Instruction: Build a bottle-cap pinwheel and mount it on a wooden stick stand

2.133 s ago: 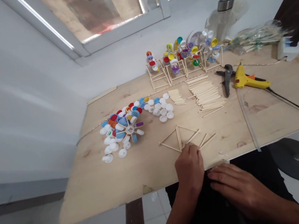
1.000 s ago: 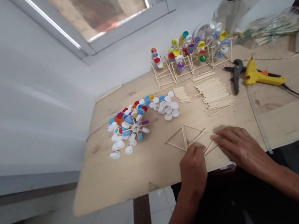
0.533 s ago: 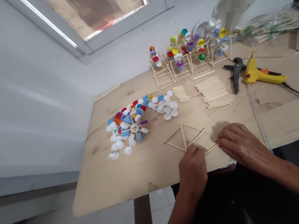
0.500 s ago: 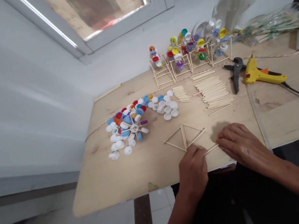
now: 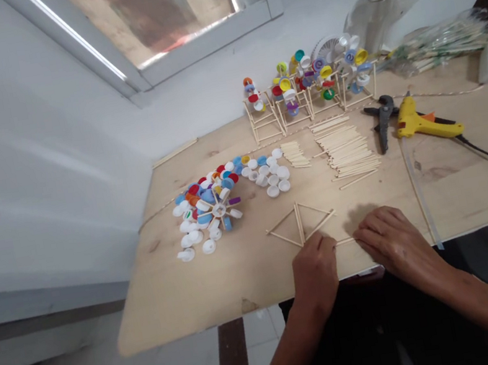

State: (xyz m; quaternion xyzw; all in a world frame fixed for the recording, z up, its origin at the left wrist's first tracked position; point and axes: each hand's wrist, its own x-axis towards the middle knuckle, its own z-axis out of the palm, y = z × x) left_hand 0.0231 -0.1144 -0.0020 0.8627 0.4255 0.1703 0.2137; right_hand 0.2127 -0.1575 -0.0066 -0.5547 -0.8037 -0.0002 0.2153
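Note:
A thin wooden stick (image 5: 345, 241) spans the gap between my hands near the table's front edge. My left hand (image 5: 316, 264) is closed on its left end, fingers pinched together. At the other end, my right hand (image 5: 389, 239) is closed on the stick too, its fingertips low over the tabletop. Just beyond my left hand lies a diamond-shaped frame of sticks (image 5: 299, 223) with a doubled bar down its middle. Behind my right hand is a pile of loose sticks (image 5: 347, 148), with a bundle of shorter sticks (image 5: 294, 154) beside it.
Bottle caps (image 5: 266, 175) spread across the left middle, with a spoked cap wheel (image 5: 219, 210) among them. Several stick stands with cap wheels (image 5: 290, 99) line the wall. A yellow glue gun (image 5: 422, 121) and black-handled cutters (image 5: 385, 120) lie at right. A bottle (image 5: 384, 13) stands behind.
The stick between my hands has turned from slanting to nearly level. My right hand has dropped slightly toward the table's front edge; the view has shifted a little.

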